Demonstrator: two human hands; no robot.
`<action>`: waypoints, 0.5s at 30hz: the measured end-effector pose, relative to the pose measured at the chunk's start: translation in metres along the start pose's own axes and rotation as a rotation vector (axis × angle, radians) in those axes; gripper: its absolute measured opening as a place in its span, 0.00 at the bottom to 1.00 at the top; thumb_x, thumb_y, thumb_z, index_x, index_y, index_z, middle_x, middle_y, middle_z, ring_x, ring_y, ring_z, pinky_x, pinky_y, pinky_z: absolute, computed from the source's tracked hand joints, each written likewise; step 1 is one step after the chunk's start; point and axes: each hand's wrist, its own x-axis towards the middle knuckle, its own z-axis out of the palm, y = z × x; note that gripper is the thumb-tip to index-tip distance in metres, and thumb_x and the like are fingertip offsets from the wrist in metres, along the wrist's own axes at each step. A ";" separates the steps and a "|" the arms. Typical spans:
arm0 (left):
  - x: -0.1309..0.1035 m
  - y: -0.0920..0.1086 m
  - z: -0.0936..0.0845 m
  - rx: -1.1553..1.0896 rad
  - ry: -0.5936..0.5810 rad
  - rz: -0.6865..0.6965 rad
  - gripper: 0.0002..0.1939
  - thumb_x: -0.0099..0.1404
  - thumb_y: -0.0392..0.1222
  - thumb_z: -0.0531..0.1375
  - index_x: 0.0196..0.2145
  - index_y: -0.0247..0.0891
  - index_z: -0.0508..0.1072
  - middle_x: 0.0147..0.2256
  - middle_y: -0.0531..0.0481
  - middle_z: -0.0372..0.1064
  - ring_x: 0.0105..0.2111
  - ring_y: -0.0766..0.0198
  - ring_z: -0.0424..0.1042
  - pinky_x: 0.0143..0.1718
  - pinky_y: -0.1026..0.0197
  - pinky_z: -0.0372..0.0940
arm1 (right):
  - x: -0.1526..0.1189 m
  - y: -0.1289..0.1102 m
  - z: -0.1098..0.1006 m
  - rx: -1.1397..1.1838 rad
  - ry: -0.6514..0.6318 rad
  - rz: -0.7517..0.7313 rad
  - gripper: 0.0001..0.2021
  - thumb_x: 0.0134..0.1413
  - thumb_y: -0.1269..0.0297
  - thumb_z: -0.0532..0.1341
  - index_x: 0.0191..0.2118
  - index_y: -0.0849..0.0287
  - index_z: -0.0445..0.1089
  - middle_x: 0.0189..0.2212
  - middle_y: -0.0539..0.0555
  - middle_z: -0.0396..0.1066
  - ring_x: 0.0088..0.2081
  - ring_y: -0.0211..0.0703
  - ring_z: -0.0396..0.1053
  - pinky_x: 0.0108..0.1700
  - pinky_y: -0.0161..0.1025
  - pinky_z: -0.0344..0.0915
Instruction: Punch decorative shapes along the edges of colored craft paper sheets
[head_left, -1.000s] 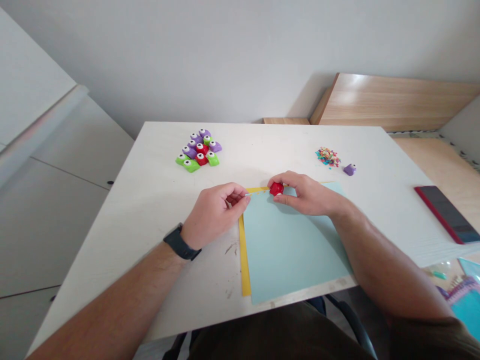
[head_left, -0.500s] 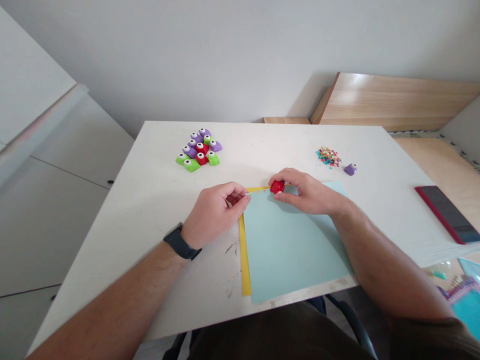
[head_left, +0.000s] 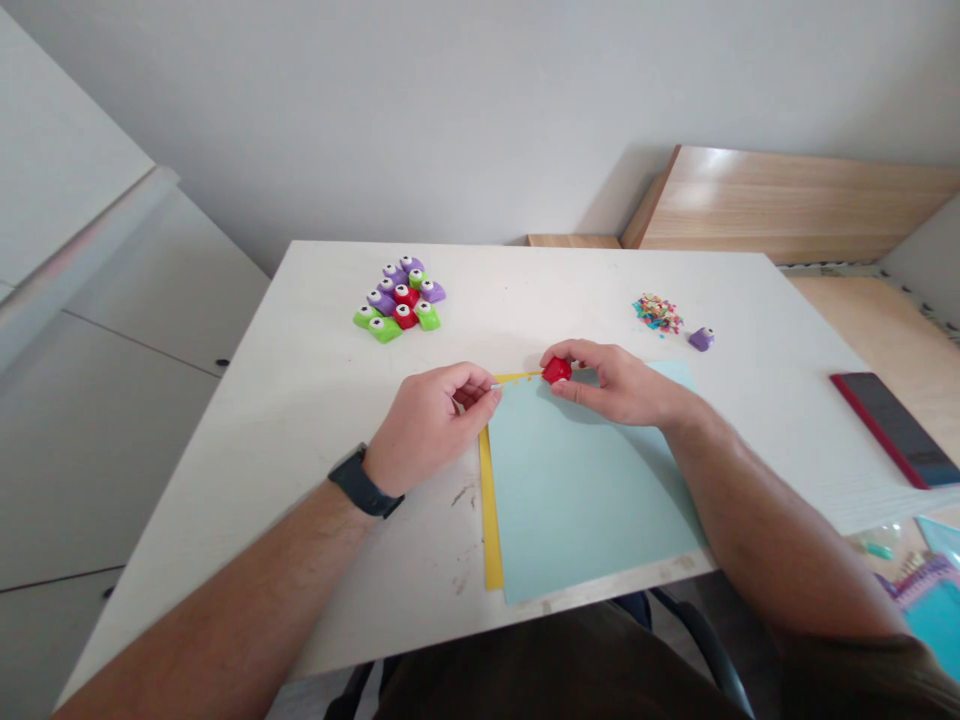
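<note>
My right hand (head_left: 611, 384) is closed around a small red craft punch (head_left: 556, 371) at the far edge of a light blue sheet of paper (head_left: 592, 490). The thumb is on its near side and the fingers on its far side. My left hand (head_left: 450, 405) pinches the sheet's far left corner between thumb and fingertips. Small notches show along the far edge, between the two hands. Under the blue sheet a yellow sheet (head_left: 491, 530) sticks out at the left and far sides.
Several purple, green and red craft punches (head_left: 401, 298) stand grouped at the far left of the white table (head_left: 300, 380). A pile of coloured paper bits (head_left: 658, 313) and a purple punch (head_left: 702, 339) lie at the far right. A dark phone-like device (head_left: 896, 425) lies near the right edge.
</note>
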 end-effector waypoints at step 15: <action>0.000 -0.002 0.000 -0.007 -0.003 -0.006 0.11 0.67 0.49 0.63 0.37 0.39 0.77 0.33 0.52 0.79 0.28 0.66 0.74 0.30 0.66 0.67 | 0.002 -0.002 0.003 -0.069 0.036 -0.079 0.13 0.63 0.58 0.63 0.50 0.57 0.72 0.43 0.58 0.75 0.44 0.46 0.71 0.51 0.45 0.68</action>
